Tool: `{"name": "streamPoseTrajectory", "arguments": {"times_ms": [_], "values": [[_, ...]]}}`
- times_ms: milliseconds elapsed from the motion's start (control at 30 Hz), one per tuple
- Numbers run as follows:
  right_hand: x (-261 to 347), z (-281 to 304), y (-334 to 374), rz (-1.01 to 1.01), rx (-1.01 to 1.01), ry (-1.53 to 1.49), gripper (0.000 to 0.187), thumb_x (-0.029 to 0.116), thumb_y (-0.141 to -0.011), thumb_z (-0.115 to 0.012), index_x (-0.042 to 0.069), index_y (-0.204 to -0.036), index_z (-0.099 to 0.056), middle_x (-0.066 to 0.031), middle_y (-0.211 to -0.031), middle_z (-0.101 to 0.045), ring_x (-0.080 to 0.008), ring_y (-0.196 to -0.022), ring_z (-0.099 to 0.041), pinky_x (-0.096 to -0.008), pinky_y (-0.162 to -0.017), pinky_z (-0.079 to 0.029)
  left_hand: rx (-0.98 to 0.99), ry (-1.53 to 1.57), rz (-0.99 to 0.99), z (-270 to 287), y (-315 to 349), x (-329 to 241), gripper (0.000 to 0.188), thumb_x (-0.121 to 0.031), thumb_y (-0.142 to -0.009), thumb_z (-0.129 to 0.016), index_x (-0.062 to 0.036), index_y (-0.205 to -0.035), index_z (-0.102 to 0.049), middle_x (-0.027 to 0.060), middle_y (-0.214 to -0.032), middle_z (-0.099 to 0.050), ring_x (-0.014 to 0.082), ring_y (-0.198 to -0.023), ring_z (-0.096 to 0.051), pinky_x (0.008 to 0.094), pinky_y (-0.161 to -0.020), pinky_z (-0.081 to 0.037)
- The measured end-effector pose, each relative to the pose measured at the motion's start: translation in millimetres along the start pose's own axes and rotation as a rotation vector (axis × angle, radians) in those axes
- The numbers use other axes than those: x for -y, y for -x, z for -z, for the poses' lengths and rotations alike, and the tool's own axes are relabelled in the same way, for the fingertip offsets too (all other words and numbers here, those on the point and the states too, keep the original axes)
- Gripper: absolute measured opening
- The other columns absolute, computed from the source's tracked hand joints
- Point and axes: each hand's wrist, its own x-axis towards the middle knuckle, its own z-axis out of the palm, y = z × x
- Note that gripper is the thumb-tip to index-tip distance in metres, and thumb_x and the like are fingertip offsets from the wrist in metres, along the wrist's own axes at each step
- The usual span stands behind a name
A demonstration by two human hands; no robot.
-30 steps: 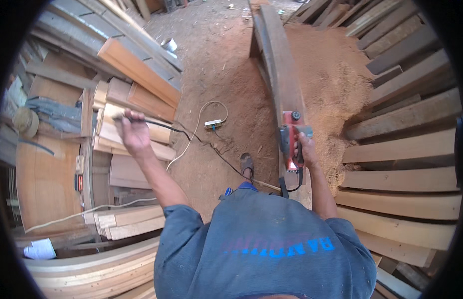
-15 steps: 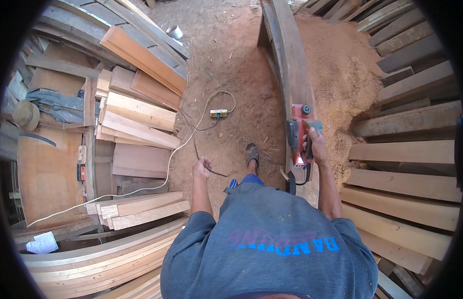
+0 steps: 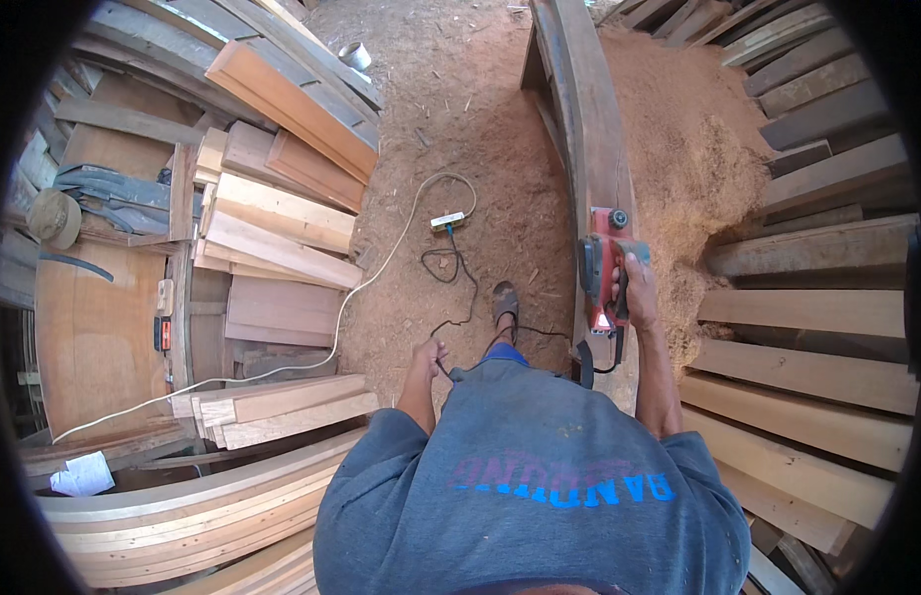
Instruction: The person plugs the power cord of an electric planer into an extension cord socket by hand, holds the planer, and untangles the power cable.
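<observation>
My right hand (image 3: 636, 290) is closed round the rear handle of a red electric planer (image 3: 605, 260). The planer rests on a long, dark wooden plank (image 3: 589, 119) that stretches away from me. A black hose-like piece (image 3: 584, 365) and a short black cable loop hang from its near end. In my left hand (image 3: 430, 356), low and left of the planer, the fingers are closed on a thin black power cord (image 3: 463, 307). The cord runs over the ground to a small power strip (image 3: 446, 220), with some slack curled beside it.
Stacked boards (image 3: 282, 223) line the left, with more planks (image 3: 802, 307) along the right. A heap of wood shavings (image 3: 713, 178) lies beyond the workpiece. A pale extension cable (image 3: 381, 273) crosses the ground. A can (image 3: 355, 56) stands far off; my sandalled foot (image 3: 505, 298) is near the cord.
My left hand has moved right and slightly nearer my body with the cord. The cord near the power strip now lies in a loose curl. The planer stays at about the same place on the plank.
</observation>
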Motion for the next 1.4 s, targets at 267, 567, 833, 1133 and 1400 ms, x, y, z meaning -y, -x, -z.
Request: {"name": "streamPoseTrajectory", "arguments": {"times_ms": [267,567,833,1133,1400], "values": [[0.9,-10.9,34.2,-0.057,-0.071,0.083,0.028,0.034,-0.099,-0.052,0.009,-0.090,-0.058,0.0034,-0.069,-0.054,-0.0065,-0.052,-0.050,-0.0231,-0.048,-0.043,0.196,-0.213,-0.083,-9.4,-11.3,6.9,0.010,-0.013,-0.087,-0.056,-0.0041,-0.086,-0.062,0.0060,-0.070,-0.061,0.0161,-0.056,-0.060,0.0295,-0.048,-0.042],[9.5,-12.6,6.6,-0.035,-0.028,0.124,0.030,0.033,-0.098,-0.051,0.008,-0.083,-0.058,0.0019,-0.065,-0.055,-0.0082,-0.053,-0.053,-0.0260,-0.048,-0.043,0.187,-0.322,-0.140,-14.3,-18.2,19.2,0.018,-0.013,-0.089,-0.056,0.0042,-0.090,-0.062,0.0093,-0.076,-0.061,0.0199,-0.059,-0.060,0.0294,-0.053,-0.050],[62.7,-52.2,-130.6,0.027,0.040,0.178,0.033,0.038,-0.099,-0.052,0.009,-0.086,-0.059,0.0027,-0.068,-0.056,-0.0079,-0.054,-0.053,-0.0256,-0.048,-0.044,0.232,-0.482,-0.242,-41.3,5.0,-3.6,0.018,-0.012,-0.088,-0.056,0.0047,-0.091,-0.062,0.0094,-0.077,-0.061,0.0189,-0.067,-0.062,0.0297,-0.062,-0.053],[44.4,-19.7,-93.6,-0.068,0.028,-0.048,0.025,0.033,-0.098,-0.055,0.011,-0.089,-0.058,0.0038,-0.067,-0.053,-0.0068,-0.052,-0.050,-0.0243,-0.046,-0.044,0.323,-0.564,-0.248,-59.0,15.6,-7.0,0.018,-0.013,-0.090,-0.056,0.0016,-0.098,-0.052,0.0082,-0.072,-0.056,0.0182,-0.057,-0.058,0.0330,-0.053,-0.054],[-10.1,47.9,100.5,-0.217,0.032,0.123,0.025,0.031,-0.097,-0.052,0.008,-0.087,-0.053,0.0028,-0.062,-0.047,-0.0073,-0.052,-0.045,-0.0260,-0.045,-0.037,0.292,-0.633,-0.065,-73.6,29.5,-6.0,0.017,-0.019,-0.093,-0.054,-0.0023,-0.093,-0.052,0.0066,-0.066,-0.050,0.0165,-0.043,-0.046,0.0343,-0.043,-0.046]]}}
